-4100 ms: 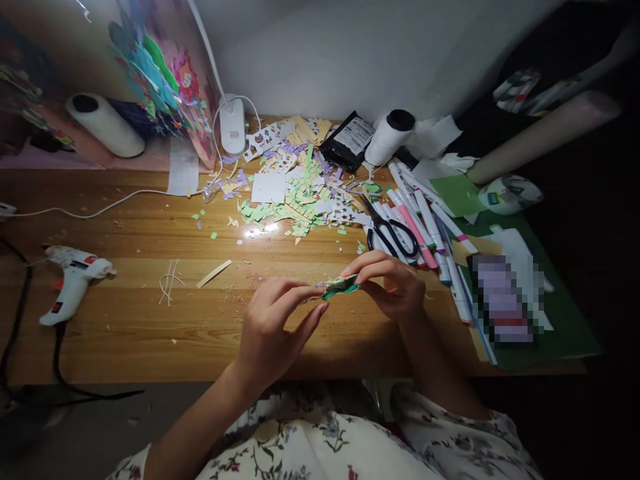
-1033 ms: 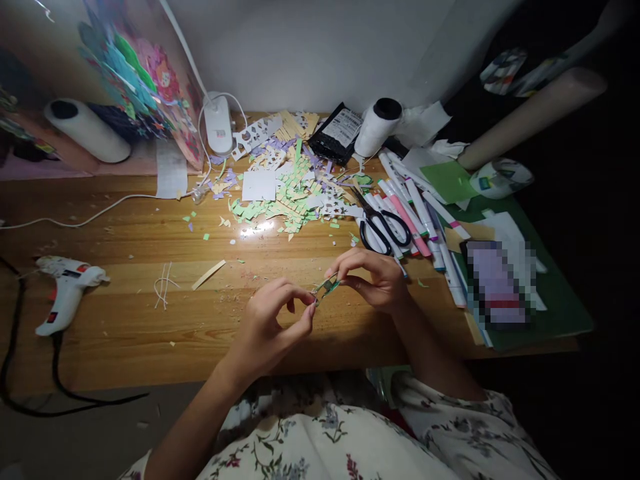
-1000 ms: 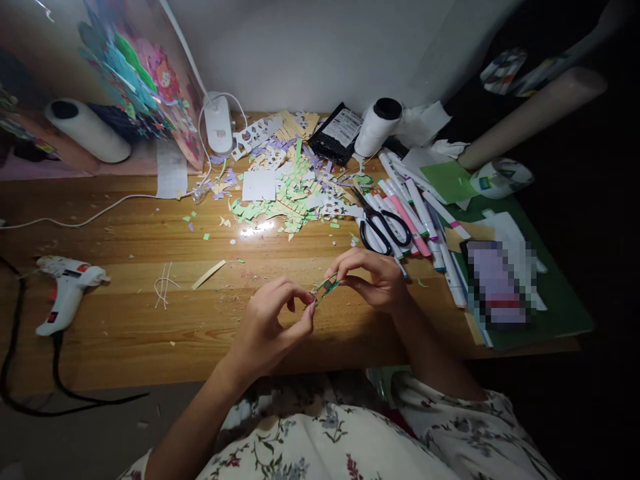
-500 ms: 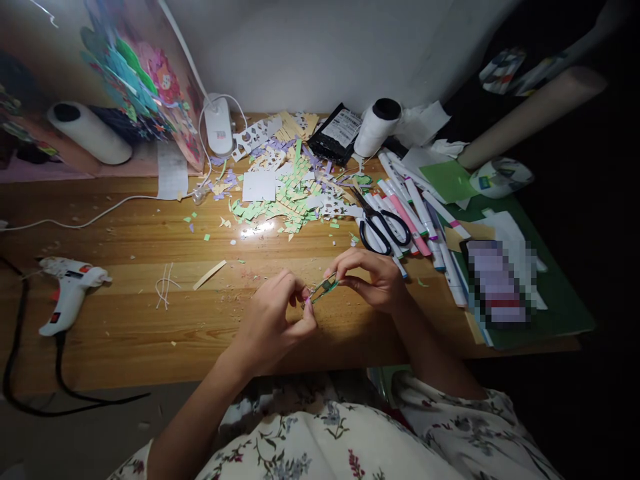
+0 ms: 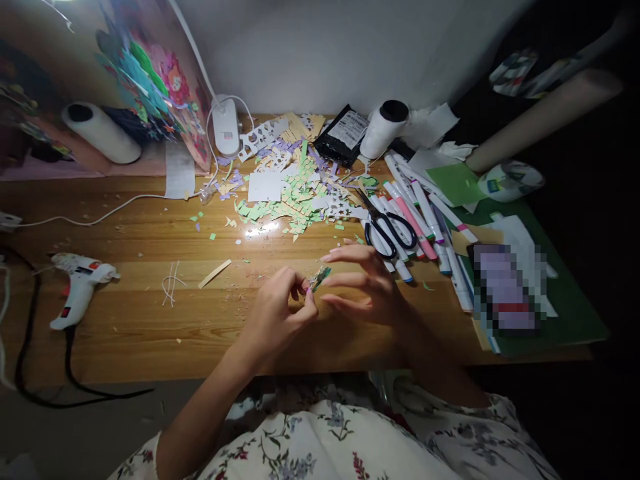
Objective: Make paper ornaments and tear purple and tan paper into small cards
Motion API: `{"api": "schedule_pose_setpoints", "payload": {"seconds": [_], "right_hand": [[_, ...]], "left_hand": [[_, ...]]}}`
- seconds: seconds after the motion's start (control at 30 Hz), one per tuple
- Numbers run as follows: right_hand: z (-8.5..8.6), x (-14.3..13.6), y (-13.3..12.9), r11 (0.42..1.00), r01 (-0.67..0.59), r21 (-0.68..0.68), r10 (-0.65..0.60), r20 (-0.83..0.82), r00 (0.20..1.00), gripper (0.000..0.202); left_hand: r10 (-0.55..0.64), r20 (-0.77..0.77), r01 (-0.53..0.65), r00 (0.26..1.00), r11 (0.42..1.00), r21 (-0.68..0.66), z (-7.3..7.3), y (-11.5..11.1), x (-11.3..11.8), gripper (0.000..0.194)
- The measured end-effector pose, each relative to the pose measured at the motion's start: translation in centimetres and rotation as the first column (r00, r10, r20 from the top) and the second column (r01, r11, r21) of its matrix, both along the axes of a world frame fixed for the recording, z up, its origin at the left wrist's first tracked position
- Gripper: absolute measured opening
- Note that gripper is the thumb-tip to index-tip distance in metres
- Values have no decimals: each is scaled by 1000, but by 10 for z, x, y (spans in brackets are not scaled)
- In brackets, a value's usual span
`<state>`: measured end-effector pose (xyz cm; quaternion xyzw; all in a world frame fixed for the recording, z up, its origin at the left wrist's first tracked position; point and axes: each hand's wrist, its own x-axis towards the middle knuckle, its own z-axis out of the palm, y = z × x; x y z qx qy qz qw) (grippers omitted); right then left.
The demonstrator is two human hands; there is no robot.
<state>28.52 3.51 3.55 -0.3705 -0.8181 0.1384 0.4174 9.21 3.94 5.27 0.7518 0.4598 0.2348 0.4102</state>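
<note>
My left hand (image 5: 280,310) pinches a small green piece (image 5: 320,277) between thumb and fingers, above the front of the wooden desk. The piece looks like a little papercraft with pale edges; its exact kind is too small to make out. Just to its right, my right hand (image 5: 367,287) has its fingers spread apart and holds nothing. Beyond the right hand lie black-handled scissors (image 5: 390,233), resting on markers. On the desk left of my hands are some thin white strings (image 5: 173,283) and a cream paper strip (image 5: 215,273).
A white glue gun (image 5: 83,287) with a black cord lies at left. Paper scraps (image 5: 295,193) spread below the wall, beside a black package (image 5: 343,137) and a white thread roll (image 5: 384,127). Markers (image 5: 413,207), a phone (image 5: 503,287) and a green folder (image 5: 565,300) lie at right.
My right hand has let go of the small green piece and spread its fingers. The left hand keeps its pinch, with the piece now tilted more upright. The view has shifted slightly.
</note>
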Motion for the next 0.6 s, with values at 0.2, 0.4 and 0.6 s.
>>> {"api": "schedule_pose_setpoints", "payload": {"seconds": [0.2,0.4,0.6], "right_hand": [[-4,-12,-2,991,63,121,-84,183,980,11],[-1,-9,0,996,62,60,-71,148,986,7],[-3,-4,2,998,39,-42,-35,99,995,2]], "left_hand": [[4,-44,-4,999,1000,-9,-4,-1,1,4],[-27,-50,29,998,999,42,-2,0,-1,3],[21,-55,-9,998,979,205,1,0,-3,14]]}}
